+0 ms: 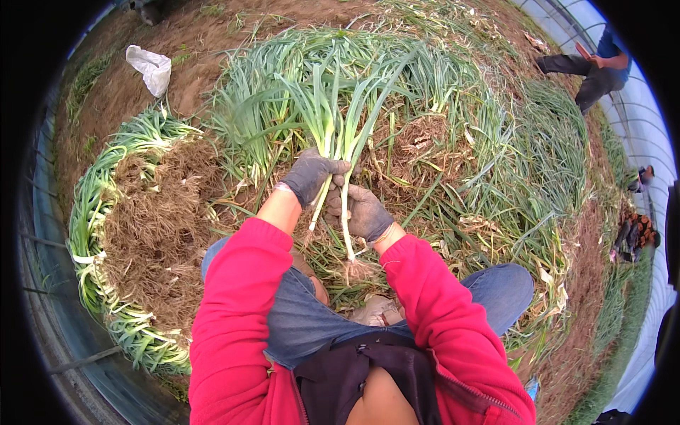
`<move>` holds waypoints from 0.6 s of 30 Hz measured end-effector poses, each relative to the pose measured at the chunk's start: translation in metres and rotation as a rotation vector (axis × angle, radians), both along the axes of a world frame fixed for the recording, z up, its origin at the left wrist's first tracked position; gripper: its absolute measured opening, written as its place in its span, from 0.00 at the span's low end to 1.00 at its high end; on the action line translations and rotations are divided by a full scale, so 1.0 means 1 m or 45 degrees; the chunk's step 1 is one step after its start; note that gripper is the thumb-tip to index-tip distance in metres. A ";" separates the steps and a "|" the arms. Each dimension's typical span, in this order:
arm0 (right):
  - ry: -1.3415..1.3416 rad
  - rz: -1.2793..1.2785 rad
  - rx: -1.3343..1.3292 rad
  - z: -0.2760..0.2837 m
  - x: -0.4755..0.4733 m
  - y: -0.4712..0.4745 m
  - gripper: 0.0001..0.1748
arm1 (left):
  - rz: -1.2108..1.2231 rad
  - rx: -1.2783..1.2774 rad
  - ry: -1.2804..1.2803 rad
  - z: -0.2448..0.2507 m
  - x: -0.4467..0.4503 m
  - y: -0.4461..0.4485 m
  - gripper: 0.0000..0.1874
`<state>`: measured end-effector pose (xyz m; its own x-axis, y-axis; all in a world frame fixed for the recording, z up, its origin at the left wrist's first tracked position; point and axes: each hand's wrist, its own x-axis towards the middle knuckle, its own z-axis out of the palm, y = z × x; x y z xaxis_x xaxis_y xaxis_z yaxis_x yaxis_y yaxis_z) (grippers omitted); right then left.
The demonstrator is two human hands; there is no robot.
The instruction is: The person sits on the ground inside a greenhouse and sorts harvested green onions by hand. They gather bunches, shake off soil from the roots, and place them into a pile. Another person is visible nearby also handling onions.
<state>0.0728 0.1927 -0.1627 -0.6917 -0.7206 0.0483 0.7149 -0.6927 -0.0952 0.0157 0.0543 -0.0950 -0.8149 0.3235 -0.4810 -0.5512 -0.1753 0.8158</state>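
My left hand [311,177], in a dirty grey glove, grips a leafy green onion or leek stalk [320,204] whose roots point down. Beside it, my right hand [366,212], gloved too, is closed on another long white stalk [345,212] with a tuft of pale roots [356,270] at its lower end. Both hands meet at the stalks, and the green leaves [324,114] fan out above them. Some fingers are hidden behind the stalks.
A ring-shaped stack of stalks [154,234], roots inward, lies at left. Loose leafy stalks [520,175] spread ahead and to the right. A white plastic bag [151,69] lies on soil at upper left. Another person [605,69] is at upper right, near the greenhouse wall [645,154].
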 end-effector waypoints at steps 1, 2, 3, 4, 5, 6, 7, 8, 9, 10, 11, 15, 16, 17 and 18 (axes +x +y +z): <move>-0.064 0.021 0.266 -0.004 0.002 0.004 0.07 | -0.036 0.022 0.008 0.001 -0.001 -0.001 0.09; -0.134 0.051 0.525 -0.009 0.005 0.009 0.07 | -0.029 0.048 0.039 0.001 0.000 0.000 0.09; -0.156 0.078 0.682 -0.016 0.005 0.014 0.07 | -0.042 0.071 0.060 0.001 0.000 0.001 0.10; -0.025 0.078 1.087 -0.026 0.015 0.017 0.08 | -0.008 0.019 0.068 0.001 -0.003 0.000 0.11; 0.113 0.201 1.362 -0.037 0.020 0.022 0.08 | 0.032 0.018 0.191 -0.001 -0.005 0.000 0.11; 1.308 0.471 1.829 -0.048 0.025 0.031 0.05 | 0.081 -0.036 0.198 -0.002 -0.008 -0.001 0.10; 2.509 0.391 2.036 -0.062 0.030 0.040 0.06 | 0.118 -0.021 0.258 -0.004 -0.010 -0.001 0.10; 2.283 0.724 2.101 -0.077 0.047 0.044 0.10 | 0.156 -0.001 0.307 -0.006 -0.011 0.000 0.08; 2.213 0.869 2.157 -0.090 0.063 0.049 0.13 | 0.161 -0.080 0.304 -0.007 -0.014 0.000 0.09; 2.388 0.607 2.043 -0.100 0.077 0.057 0.14 | 0.164 -0.175 0.287 -0.009 -0.012 0.004 0.10; 2.567 0.465 1.952 -0.108 0.087 0.063 0.15 | 0.214 -0.303 0.293 -0.010 -0.012 0.007 0.11; 1.968 1.551 2.402 -0.114 0.116 0.086 0.19 | 0.295 -0.402 0.207 -0.008 -0.010 0.015 0.12; 1.761 1.601 2.498 -0.108 0.121 0.090 0.20 | 0.354 -0.331 0.313 -0.006 -0.012 0.012 0.11; 1.517 1.750 2.535 -0.099 0.124 0.092 0.21 | 0.434 -0.339 0.376 -0.005 -0.015 0.011 0.11; 1.398 1.481 2.744 -0.089 0.118 0.094 0.21 | 0.348 -0.366 0.297 -0.005 -0.017 0.009 0.11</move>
